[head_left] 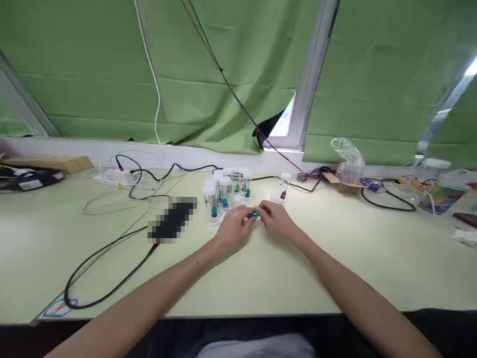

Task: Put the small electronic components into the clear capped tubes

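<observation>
My left hand (234, 224) and my right hand (276, 219) meet over the pale green table (261, 278), fingertips pinched together on a small blue part (254, 214) between them. Just behind the hands stands a cluster of clear plastic vials (225, 193) with white caps, several holding small blue-green pieces. One more capped vial (285, 185) stands apart to the right with a dark piece inside. Both hands have curled fingers; what else they hold is too small to make out.
A black device (172, 219) with a black cable (108, 263) lies left of the hands. A white power strip (118, 175) and wires sit at the back left. A cardboard tray with a plastic bag (346, 164) and clutter stand at the right.
</observation>
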`<state>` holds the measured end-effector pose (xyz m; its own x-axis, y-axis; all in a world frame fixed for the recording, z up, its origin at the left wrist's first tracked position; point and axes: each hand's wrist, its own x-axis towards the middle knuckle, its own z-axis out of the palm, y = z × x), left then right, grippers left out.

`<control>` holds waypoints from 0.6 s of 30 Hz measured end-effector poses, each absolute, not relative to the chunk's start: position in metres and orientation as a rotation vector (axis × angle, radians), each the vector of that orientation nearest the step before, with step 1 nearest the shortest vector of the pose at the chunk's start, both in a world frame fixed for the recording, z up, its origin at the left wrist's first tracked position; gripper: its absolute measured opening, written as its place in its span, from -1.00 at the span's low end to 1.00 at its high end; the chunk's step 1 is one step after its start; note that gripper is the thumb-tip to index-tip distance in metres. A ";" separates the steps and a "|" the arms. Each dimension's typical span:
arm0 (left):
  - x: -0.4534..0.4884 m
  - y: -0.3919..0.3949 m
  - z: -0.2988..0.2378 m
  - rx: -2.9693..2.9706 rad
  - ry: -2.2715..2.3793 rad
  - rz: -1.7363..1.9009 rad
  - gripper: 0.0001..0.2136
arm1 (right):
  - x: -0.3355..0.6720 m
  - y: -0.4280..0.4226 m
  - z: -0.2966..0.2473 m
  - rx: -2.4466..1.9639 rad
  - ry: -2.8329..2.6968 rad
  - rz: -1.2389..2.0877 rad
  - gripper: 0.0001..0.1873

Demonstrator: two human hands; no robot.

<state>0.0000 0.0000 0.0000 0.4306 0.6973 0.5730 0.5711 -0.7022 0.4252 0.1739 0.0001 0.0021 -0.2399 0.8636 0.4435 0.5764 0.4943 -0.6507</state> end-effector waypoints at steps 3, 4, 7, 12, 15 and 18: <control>0.000 -0.001 -0.001 2.518 1.120 1.133 -0.85 | 0.174 0.000 0.003 -1.197 -1.940 0.440 -0.63; 0.000 -0.002 -0.001 2.521 1.117 1.133 -0.85 | 0.173 -0.001 0.003 -1.201 -1.939 0.441 -0.63; -0.001 -0.001 -0.001 2.532 1.102 1.125 -0.85 | 0.172 -0.004 0.006 -1.218 -1.934 0.463 -0.64; -0.002 0.002 -0.001 2.535 1.108 1.103 -0.84 | 0.171 -0.008 0.010 -1.221 -1.925 0.489 -0.68; -0.003 0.002 -0.001 2.531 1.111 1.101 -0.84 | 0.171 -0.008 0.010 -1.210 -1.926 0.460 -0.72; -0.003 0.002 -0.002 2.527 1.119 1.103 -0.85 | 0.171 -0.006 0.008 -1.185 -1.929 0.459 -0.77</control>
